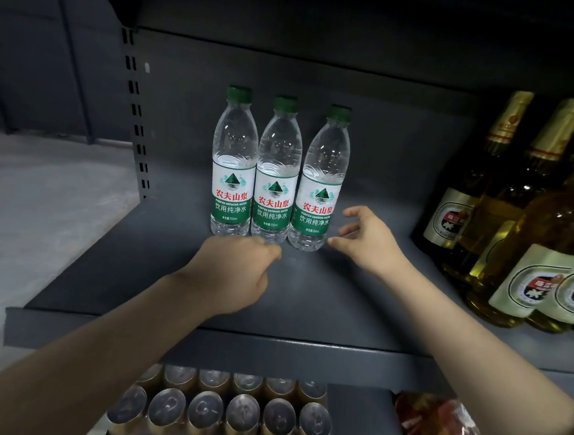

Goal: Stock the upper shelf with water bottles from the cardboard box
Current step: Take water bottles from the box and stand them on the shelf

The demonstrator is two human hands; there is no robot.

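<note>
- The cardboard box is nowhere in the frame; the beer bottles [533,216] at the right edge are cut off by the border, and the red snack bag [440,432] at lower right is blurred and partly behind the right forearm.
- The cans [225,411] on the lower shelf, bottom centre, show only their tops, and the nearest row is soft and hard to read.
- Three water bottles [277,172] stand upright in the middle of the frame on the grey upper shelf [102,271], long axes vertical, green caps up, labels facing me, set side by side and touching or nearly so.
- The left hand [237,268] sits just in front of the bottles, fingers loosely curled, gripping nothing that I can see.
- The right hand [369,241] hovers just right of the rightmost bottle, fingers spread and lightly bent, holding nothing; whether a fingertip brushes the bottle I cannot tell.
</note>
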